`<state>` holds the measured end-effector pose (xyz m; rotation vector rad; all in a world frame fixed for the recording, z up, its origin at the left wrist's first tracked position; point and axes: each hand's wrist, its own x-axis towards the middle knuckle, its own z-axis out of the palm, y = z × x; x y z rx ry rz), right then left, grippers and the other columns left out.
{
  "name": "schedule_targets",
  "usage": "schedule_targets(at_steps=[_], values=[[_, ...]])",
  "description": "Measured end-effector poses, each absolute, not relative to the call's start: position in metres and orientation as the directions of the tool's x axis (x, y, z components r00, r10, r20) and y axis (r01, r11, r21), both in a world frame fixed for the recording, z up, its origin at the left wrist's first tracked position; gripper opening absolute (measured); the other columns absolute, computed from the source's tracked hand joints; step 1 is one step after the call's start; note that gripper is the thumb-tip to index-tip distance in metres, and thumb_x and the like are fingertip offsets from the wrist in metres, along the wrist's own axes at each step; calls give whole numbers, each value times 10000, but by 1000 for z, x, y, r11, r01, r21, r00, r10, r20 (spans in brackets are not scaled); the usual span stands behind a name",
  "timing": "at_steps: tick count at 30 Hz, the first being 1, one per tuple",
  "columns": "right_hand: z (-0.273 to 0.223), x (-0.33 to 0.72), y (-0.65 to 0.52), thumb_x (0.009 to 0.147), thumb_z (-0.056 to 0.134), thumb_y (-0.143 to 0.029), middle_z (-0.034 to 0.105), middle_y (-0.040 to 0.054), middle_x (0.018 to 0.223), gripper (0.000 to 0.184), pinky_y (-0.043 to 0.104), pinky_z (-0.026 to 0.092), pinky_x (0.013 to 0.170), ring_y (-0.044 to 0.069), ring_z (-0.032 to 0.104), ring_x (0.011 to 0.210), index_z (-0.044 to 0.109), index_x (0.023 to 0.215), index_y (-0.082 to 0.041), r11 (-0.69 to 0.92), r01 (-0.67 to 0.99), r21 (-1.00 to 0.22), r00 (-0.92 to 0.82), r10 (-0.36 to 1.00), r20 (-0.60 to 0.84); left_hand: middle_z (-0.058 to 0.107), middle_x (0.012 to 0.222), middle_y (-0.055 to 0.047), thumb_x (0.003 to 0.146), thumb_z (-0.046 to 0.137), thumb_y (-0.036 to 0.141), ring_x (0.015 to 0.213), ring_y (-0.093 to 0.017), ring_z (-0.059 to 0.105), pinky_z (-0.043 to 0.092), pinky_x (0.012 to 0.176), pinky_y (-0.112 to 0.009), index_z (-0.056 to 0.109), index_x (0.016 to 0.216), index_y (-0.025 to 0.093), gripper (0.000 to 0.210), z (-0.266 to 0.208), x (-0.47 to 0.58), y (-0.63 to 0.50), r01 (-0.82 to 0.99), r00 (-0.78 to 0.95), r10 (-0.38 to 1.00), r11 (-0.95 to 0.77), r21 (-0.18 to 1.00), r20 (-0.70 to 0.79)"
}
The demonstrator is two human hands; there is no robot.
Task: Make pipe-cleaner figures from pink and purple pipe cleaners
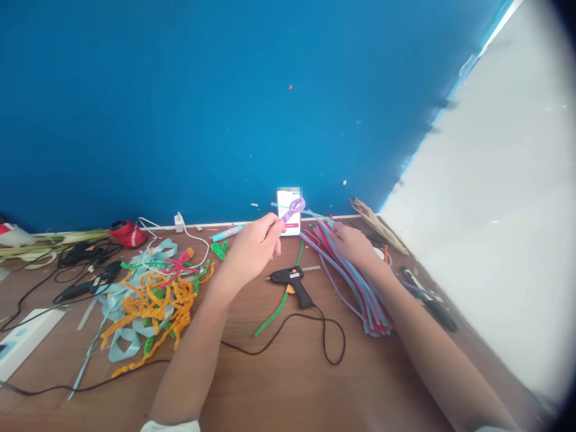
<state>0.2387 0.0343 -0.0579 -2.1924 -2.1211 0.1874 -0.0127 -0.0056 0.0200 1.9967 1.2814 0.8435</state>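
Note:
My left hand [256, 243] is closed in a pinch on a purple pipe cleaner [296, 206], which is bent into a loop with a twisted stem. The loop sticks up in front of a phone [294, 228] leaning on the wall. At the top of a bundle of pipe cleaners [366, 306] in blue, purple and pink is my right hand [353, 243]. Its fingers are closed on a light blue pipe cleaner [318, 215] that points left, behind the purple loop. Between my forearms lies a black hot glue gun [292, 277], over a green pipe cleaner [272, 318].
A tangle of orange pipe cleaners [166, 294] and light blue ribbon [123, 345] covers the left side. Further left are a white power strip [33, 336] and black cords. A blue marker [226, 233] lies by the wall. Dark pens [441, 315] lie at right.

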Motion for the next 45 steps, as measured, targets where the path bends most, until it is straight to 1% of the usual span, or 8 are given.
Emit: schedule_targets(at_steps=[3,7,12,20,23,28,33,45], values=[[-41,253,29,997,328,-333,730,154,1041,386,301,427,779,275,671,986,675,1036,-169,-86,975,-206,90,996,12,634,655,5,1004,335,456,549,-124,547,416,570,-255,540,848,211,355,18,-14,-4,551,332,927,-340,762,173],[-20,264,13,935,465,-367,736,90,869,298,292,425,740,238,666,838,696,837,-205,104,959,-264,-111,994,-13,680,748,-7,998,357,420,609,-124,586,424,584,-251,526,851,211,307,17,-13,-1,542,322,930,-333,771,175],[2,253,-8,969,388,-367,634,-15,570,272,263,406,589,155,574,514,610,936,-213,143,837,-528,-121,990,75,643,658,22,997,348,403,558,-124,567,418,563,-247,503,892,220,263,17,-11,-2,502,325,934,-303,810,148],[7,238,-12,905,475,-299,671,33,855,144,236,445,555,133,561,614,569,975,-215,276,455,-846,89,932,351,637,629,29,995,353,410,530,-115,572,414,541,-237,489,934,223,240,19,-8,-6,516,343,932,-293,805,119],[12,232,-17,900,459,-235,586,-16,742,185,211,361,479,110,452,528,580,1040,-240,291,382,-877,75,936,344,615,600,39,996,345,419,509,-121,556,404,518,-238,489,1028,232,239,19,-6,-7,543,346,934,-277,793,89],[19,223,-25,962,496,-451,386,-54,565,279,215,282,444,104,372,483,618,880,-214,334,398,-855,50,922,384,593,594,49,983,350,375,487,-119,539,387,488,-233,460,1090,235,208,18,-4,-9,546,338,939,-247,800,59],[19,215,-30,963,521,-439,582,-28,602,273,224,345,445,94,463,444,640,924,-197,370,388,-844,-4,917,400,627,673,32,951,322,254,525,-117,569,389,525,-244,450,963,231,131,15,-1,-9,526,346,937,-239,816,52],[12,205,-28,878,502,-198,650,3,732,178,270,382,602,131,536,635,668,817,-180,421,465,-779,-93,898,430,526,684,16,979,316,256,655,-152,487,293,633,-285,460,806,211,229,11,8,-7,645,213,952,-307,700,221]])
